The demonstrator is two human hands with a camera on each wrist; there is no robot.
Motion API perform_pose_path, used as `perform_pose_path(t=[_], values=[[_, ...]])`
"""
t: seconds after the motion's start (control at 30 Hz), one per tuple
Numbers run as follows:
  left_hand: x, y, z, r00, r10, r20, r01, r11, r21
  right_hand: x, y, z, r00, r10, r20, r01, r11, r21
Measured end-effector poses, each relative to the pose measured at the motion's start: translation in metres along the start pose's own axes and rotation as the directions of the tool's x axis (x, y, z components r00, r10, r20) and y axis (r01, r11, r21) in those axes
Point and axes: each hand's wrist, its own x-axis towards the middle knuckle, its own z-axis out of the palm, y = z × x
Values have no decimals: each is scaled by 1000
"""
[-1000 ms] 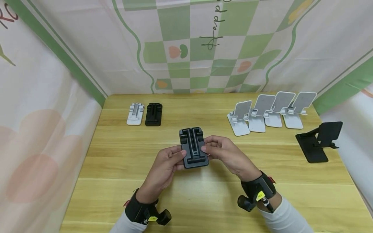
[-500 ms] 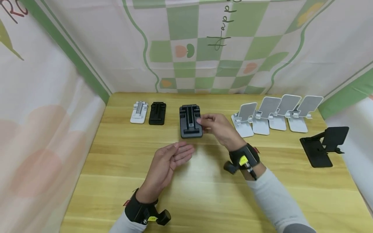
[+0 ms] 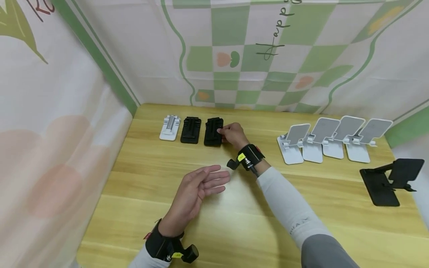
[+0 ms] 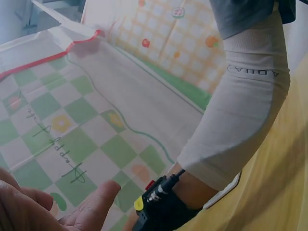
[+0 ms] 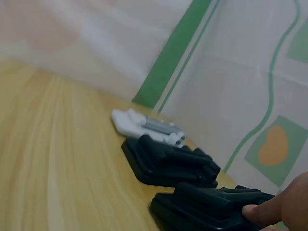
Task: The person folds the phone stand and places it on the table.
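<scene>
The right hand (image 3: pixel 234 134) pinches a folded black phone stand (image 3: pixel 212 133) by its right edge, toward the back of the table (image 3: pixel 144 178). The left hand (image 3: pixel 201 186) holds nothing, fingers extended. Just left of the pinched stand lies another black stand (image 3: pixel 191 130), then a white stand (image 3: pixel 170 128).

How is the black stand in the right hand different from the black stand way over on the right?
The held stand is folded flat, but the open stand has its plate raised.
The right hand pinches the held stand by its side, while no hand touches the open stand.
The held stand is next to a folded black stand; the open stand is nearer the white stands.
Both are black.
</scene>
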Motion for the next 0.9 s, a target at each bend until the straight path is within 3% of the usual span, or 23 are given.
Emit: perform_pose_path(t=[0.17, 0.3, 0.4, 0.73, 0.9], values=[[0, -1, 1, 1000, -7, -15, 7, 999, 45, 4, 4, 0, 991, -86, -100, 68, 983, -170], [-1, -1, 0, 999, -5, -41, 6, 999, 39, 5, 3, 2, 974, -179, -140, 115, 920, -374], [-2, -1, 0, 999, -4, -38, 4, 1000, 7, 7, 1, 4, 967, -211, -141, 128, 885, -447], [-5, -2, 5, 1000, 20, 22, -19, 999, -50, 5, 0, 7, 964, -218, -155, 135, 896, -423], [-2, -7, 9, 999, 22, 46, -20, 999, -45, -2, 9, -6, 945, -273, -181, 172, 884, -434]])
